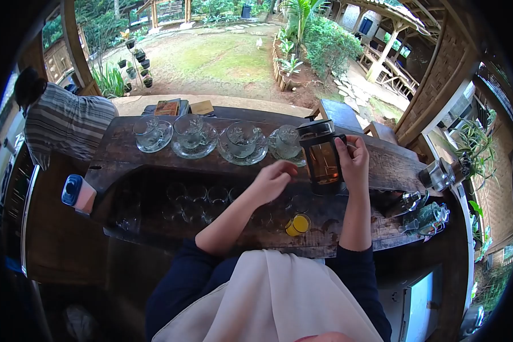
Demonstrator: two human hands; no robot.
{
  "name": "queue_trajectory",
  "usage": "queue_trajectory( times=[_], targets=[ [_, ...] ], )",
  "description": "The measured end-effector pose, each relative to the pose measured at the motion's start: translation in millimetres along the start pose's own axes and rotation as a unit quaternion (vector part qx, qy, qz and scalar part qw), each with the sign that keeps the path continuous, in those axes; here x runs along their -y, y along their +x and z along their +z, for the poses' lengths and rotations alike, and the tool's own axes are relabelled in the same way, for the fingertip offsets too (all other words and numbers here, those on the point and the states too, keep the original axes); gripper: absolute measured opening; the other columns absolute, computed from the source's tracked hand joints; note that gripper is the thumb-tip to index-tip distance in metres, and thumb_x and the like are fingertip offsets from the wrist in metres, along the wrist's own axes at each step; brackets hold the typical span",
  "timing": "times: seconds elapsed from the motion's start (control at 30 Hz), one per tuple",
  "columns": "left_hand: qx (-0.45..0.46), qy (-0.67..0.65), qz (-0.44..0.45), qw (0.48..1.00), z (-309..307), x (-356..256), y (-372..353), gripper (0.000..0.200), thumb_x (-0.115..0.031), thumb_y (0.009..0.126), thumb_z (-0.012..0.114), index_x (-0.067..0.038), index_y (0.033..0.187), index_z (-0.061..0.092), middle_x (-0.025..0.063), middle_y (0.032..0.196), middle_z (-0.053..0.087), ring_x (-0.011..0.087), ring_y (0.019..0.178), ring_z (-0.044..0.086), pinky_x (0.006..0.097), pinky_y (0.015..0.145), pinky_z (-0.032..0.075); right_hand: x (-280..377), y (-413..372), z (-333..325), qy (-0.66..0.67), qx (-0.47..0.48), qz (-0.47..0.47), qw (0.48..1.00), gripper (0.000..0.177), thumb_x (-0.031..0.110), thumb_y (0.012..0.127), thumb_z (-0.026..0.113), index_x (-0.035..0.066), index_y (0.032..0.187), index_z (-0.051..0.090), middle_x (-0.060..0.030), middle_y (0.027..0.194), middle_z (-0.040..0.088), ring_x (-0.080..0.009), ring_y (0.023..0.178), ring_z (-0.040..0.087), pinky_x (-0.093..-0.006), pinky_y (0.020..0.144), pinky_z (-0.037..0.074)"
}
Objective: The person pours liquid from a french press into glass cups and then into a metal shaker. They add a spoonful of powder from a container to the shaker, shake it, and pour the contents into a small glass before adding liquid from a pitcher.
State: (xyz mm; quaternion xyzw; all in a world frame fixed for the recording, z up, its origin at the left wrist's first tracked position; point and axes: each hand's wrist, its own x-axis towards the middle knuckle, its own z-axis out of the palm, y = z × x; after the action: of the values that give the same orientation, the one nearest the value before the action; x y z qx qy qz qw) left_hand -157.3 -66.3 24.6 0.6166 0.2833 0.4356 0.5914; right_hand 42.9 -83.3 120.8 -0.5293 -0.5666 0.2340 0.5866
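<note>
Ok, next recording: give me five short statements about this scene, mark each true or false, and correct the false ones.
1. The right hand holds the French press. True.
2. The left hand grips the glass with yellow contents. False: that hand is raised near the press; the glass stands on the counter.
3. Four glass cups on saucers stand in a row. True.
4. The French press is empty. False: it holds amber-brown liquid.
5. The person's sleeves are dark. True.
</note>
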Motion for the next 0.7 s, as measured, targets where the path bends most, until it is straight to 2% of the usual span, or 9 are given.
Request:
queue_trajectory(
  times=[0.03,0.07,0.13,0.17,0.23,0.37,0.43,0.53,0.7],
  targets=[
    [-0.023,-0.006,0.028,0.999,-6.8,1.0,2.3,0.037,0.001,0.083,0.041,-0.003,0.117,0.055,0.0055,0.112,0.058,0.0122,0.090,0.061,0.0227,0.073,0.046,-1.2,1.1,-1.2,-0.011,0.000,-0.009,1.000,0.027,0.021,0.088,0.065,0.000,0.099,0.051,-0.0027,0.069,0.061,-0.0022,0.061,0.050,-0.0182,0.052,0.038],
    [-0.023,-0.005,0.028,0.999,-11.1,-5.4,2.8,0.037,0.001,0.083,0.041,-0.003,0.117,0.055,0.0055,0.112,0.058,0.0122,0.090,0.061,0.0227,0.073,0.046,-2.2,1.9,-2.1,-0.023,0.001,-0.017,1.000,0.027,0.022,0.088,0.065,0.000,0.098,0.052,-0.0021,0.067,0.061,-0.0019,0.060,0.049,-0.0181,0.052,0.037],
    [-0.101,0.022,0.056,0.993,-17.0,-19.0,2.8,0.046,0.003,0.080,0.038,-0.003,0.124,0.052,0.0092,0.130,0.048,0.0127,0.089,0.062,0.0228,0.071,0.047,-3.4,3.1,-3.0,-0.025,0.001,-0.017,1.000,0.026,0.022,0.088,0.065,0.000,0.097,0.052,-0.0019,0.067,0.061,-0.0018,0.059,0.049,-0.0180,0.051,0.037],
    [-0.102,0.022,0.056,0.993,-19.3,-19.7,4.2,0.046,0.003,0.080,0.038,-0.003,0.124,0.052,0.0092,0.130,0.048,0.0127,0.089,0.062,0.0228,0.071,0.047,-2.7,3.3,-2.6,-0.028,0.002,-0.017,0.999,0.025,0.022,0.089,0.065,0.001,0.096,0.053,-0.0016,0.066,0.061,-0.0017,0.059,0.050,-0.0178,0.051,0.038],
    [-0.120,0.098,0.052,0.987,-23.1,-20.7,7.4,0.057,0.002,0.080,0.040,-0.005,0.137,0.041,0.0133,0.146,0.030,0.0135,0.087,0.062,0.0238,0.073,0.047,1.8,2.8,-1.3,-0.020,0.005,-0.012,1.000,0.025,0.022,0.089,0.065,0.001,0.096,0.053,-0.0018,0.067,0.061,-0.0019,0.059,0.050,-0.0177,0.051,0.038],
    [-0.090,0.116,0.009,0.989,-23.3,-13.9,14.4,0.068,0.002,0.079,0.041,-0.007,0.145,0.026,0.0173,0.150,0.020,0.0144,0.085,0.061,0.0247,0.075,0.048,5.4,3.0,-2.5,-0.018,0.010,-0.009,1.000,0.025,0.021,0.089,0.064,0.001,0.096,0.053,-0.0030,0.068,0.062,-0.0025,0.060,0.052,-0.0177,0.051,0.039],
    [-0.092,0.193,0.004,0.977,-25.3,3.1,21.6,0.073,0.000,0.079,0.043,-0.006,0.147,0.017,0.0203,0.151,0.017,0.0148,0.083,0.061,0.0258,0.077,0.049,9.9,2.6,-2.8,-0.014,0.010,-0.007,1.000,0.024,0.021,0.089,0.064,0.001,0.096,0.053,-0.0034,0.069,0.063,-0.0026,0.060,0.053,-0.0177,0.051,0.039],
    [-0.107,0.232,-0.004,0.967,-28.0,20.2,31.9,0.074,-0.001,0.079,0.044,-0.004,0.147,0.015,0.0233,0.150,0.016,0.0152,0.081,0.060,0.0266,0.077,0.048,8.7,3.8,-5.2,-0.014,0.011,-0.006,1.000,0.023,0.020,0.089,0.064,0.001,0.096,0.053,-0.0040,0.070,0.064,-0.0029,0.061,0.054,-0.0176,0.052,0.039],
    [-0.100,0.253,-0.025,0.962,-24.5,6.0,31.6,0.071,-0.005,0.080,0.047,-0.003,0.145,0.021,0.0284,0.149,0.014,0.0154,0.080,0.060,0.0277,0.076,0.048,17.2,5.7,-8.5,-0.016,0.008,0.022,1.000,0.022,0.020,0.089,0.064,0.001,0.096,0.054,-0.0041,0.070,0.064,-0.0032,0.061,0.054,-0.0176,0.053,0.040]
  ],
)
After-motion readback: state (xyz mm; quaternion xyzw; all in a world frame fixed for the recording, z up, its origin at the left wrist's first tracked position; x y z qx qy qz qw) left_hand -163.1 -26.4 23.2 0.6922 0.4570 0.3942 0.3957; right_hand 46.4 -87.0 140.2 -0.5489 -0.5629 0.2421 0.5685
